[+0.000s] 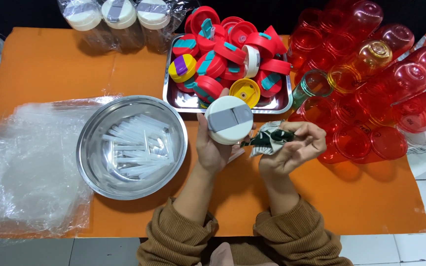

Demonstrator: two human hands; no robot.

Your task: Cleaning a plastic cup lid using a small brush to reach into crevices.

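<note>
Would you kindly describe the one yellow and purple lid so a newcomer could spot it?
Find the steel tray at the orange table's far edge, heaped with red lids. At its left edge lies the round yellow lid with a purple band, the only purple there.

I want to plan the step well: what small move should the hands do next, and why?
Probably bring the right hand and its crumpled green-and-white piece to the white lid upright in the left hand; they are close but apart.
</note>
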